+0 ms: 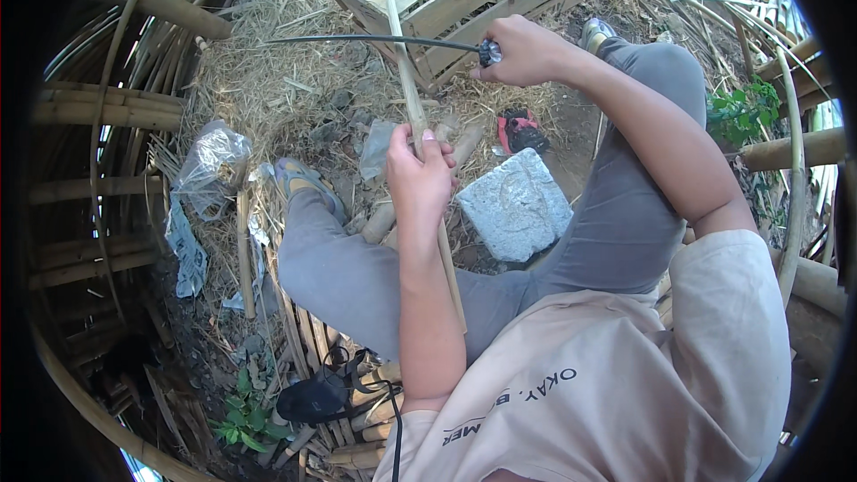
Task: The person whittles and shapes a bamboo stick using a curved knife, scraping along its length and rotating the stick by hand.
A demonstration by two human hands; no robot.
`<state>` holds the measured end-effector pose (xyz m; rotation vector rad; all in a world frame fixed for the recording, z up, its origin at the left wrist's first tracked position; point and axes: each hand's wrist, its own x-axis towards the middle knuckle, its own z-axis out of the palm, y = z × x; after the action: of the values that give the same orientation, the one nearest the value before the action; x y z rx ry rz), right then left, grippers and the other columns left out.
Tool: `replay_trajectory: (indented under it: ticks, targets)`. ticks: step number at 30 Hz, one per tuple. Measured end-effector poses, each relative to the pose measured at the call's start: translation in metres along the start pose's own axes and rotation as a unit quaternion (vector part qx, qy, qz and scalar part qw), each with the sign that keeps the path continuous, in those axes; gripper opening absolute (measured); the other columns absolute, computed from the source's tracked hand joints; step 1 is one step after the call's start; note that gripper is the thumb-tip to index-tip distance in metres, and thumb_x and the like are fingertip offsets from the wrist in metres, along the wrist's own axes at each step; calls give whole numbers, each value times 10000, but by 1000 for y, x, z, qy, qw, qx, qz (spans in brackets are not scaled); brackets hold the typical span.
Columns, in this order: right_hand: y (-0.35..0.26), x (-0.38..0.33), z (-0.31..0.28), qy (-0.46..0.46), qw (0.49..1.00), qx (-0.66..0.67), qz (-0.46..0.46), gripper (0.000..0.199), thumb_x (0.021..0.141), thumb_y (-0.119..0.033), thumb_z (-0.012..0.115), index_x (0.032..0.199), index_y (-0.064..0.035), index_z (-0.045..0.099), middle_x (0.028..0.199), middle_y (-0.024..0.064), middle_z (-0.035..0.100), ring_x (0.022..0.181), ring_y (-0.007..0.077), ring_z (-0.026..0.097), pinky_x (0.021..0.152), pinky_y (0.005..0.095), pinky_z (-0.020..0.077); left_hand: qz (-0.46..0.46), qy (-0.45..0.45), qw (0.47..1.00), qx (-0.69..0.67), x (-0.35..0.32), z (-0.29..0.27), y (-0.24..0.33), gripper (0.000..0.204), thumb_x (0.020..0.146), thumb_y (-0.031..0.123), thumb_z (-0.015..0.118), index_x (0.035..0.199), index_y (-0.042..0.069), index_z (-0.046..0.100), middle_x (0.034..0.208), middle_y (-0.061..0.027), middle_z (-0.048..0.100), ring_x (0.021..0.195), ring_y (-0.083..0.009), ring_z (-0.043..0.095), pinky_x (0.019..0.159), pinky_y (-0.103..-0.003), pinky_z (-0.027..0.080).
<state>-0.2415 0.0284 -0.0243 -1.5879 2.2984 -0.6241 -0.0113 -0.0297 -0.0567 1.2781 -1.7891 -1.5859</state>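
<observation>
My left hand [420,170] is closed around the middle of a long, pale bamboo stick [409,85]. The stick slants from in front of the wooden crate down past my left forearm to my lap. In my right hand [527,52] is the handle of a long-bladed knife [348,38], its narrow dark blade pointing left. The blade crosses the stick near its upper end; whether it touches the wood I cannot tell. Between my legs, below the hands, lies a rough, light grey stone block [518,205].
A slatted wooden crate [473,0] stands ahead on straw-strewn ground [268,62]. A clear plastic bag [212,170] lies left, a red and black item [522,131] beyond the block. A black strapped object [317,394] sits lower left. Bamboo poles [107,112] line both sides.
</observation>
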Motion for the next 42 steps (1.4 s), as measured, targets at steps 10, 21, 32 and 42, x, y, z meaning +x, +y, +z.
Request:
replay_trajectory:
  ticks: [10, 21, 32, 42]
  targets:
    - [-10, 8, 20, -76, 996, -46, -3, 330, 792, -329, 763, 919, -25, 740, 892, 225, 726, 895, 384, 711, 810, 458, 570, 159, 82, 950, 256, 4, 5, -14, 272, 971, 88, 526, 1154, -109, 482, 850, -281, 686, 901, -499, 658, 830, -567, 486]
    - [-6, 2, 21, -11, 996, -82, -35, 311, 773, -304, 764, 905, -24, 732, 882, 224, 718, 854, 394, 704, 774, 470, 574, 146, 68, 927, 339, -24, 18, 4, 173, 971, 33, 498, 1076, -105, 491, 834, -357, 651, 819, -522, 658, 687, -575, 508]
    - [-12, -4, 32, -31, 995, -17, -94, 391, 803, -332, 803, 798, 39, 678, 711, 211, 660, 758, 392, 684, 701, 444, 542, 171, 109, 938, 281, -7, 7, -4, 155, 933, 83, 536, 944, -57, 600, 791, -300, 679, 827, -497, 670, 739, -540, 510]
    - [-9, -7, 32, -28, 995, 21, -92, 422, 799, -376, 811, 843, 26, 691, 727, 205, 660, 745, 385, 673, 684, 438, 530, -127, -130, 935, -305, 5, 4, 9, 95, 1006, 66, 518, 1068, 65, 446, 975, -130, 633, 582, -62, 451, 436, -180, 366]
